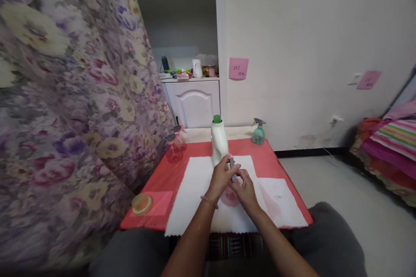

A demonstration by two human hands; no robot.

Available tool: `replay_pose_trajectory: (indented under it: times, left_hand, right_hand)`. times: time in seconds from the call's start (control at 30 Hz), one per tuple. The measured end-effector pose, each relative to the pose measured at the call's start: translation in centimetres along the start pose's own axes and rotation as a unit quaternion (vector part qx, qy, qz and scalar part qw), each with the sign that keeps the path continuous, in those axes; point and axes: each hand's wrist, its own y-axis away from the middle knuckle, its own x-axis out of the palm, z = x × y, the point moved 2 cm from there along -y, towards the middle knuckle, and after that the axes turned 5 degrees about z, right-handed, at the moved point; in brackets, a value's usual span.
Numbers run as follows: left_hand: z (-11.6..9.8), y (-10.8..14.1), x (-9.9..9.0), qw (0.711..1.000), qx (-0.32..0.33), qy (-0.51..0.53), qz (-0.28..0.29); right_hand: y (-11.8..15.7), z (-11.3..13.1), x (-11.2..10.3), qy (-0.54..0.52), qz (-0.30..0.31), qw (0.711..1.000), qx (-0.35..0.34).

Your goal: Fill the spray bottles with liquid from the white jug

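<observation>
In the middle of the table I hold a spray bottle with a clear pink body [230,198] and a grey spray head with a pink tip. My left hand [221,176], a beaded bracelet on its wrist, has its fingers closed around the spray head. From the other side, the fingers of my right hand [245,188] are closed on the head and the neck below it. Both hands hide much of the bottle's neck. Just behind them stands a large white jug [219,140] with a green piece in its mouth.
A red-covered table [177,177] carries a white cloth [186,199] under my hands. Pink spray bottles [174,152] stand at the back left, a green spray bottle [258,136] at the back right. A round yellowish lid [142,204] lies front left, a stained paper [281,199] right.
</observation>
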Motion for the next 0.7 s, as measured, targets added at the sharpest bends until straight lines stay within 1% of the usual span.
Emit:
replay_pose_trajectory:
  times: [0.1,0.17,0.3,0.4,0.47,0.57,0.7]
  left_hand:
    - [0.2,0.6,-0.4,1.000,-0.008,0.013,0.002]
    - [1.2,1.4,-0.8,1.000,-0.017,0.020,-0.011]
    - [4.8,3.6,-1.8,0.998,-0.051,0.016,-0.045]
    - [7.5,5.0,-2.0,0.997,-0.065,0.006,-0.027]
    - [8.4,5.6,-1.9,0.998,-0.059,0.000,-0.010]
    - [8.8,6.2,-1.7,0.999,-0.045,-0.013,-0.003]
    - [8.4,7.5,-1.4,0.998,-0.040,-0.046,-0.024]
  right_hand:
    - [1.4,-1.1,0.2,0.002,-0.009,1.000,0.025]
    - [2.6,-2.1,0.4,0.007,-0.017,0.999,0.048]
    - [4.6,-3.7,0.9,0.019,-0.026,0.995,0.090]
    - [5.2,-4.1,1.1,0.007,-0.022,0.995,0.102]
    - [5.1,-4.3,1.1,-0.017,-0.007,0.994,0.105]
    - [4.3,-4.5,0.5,-0.046,0.027,0.993,0.101]
    - [2.9,-4.1,-1.4,-0.081,0.099,0.989,0.073]
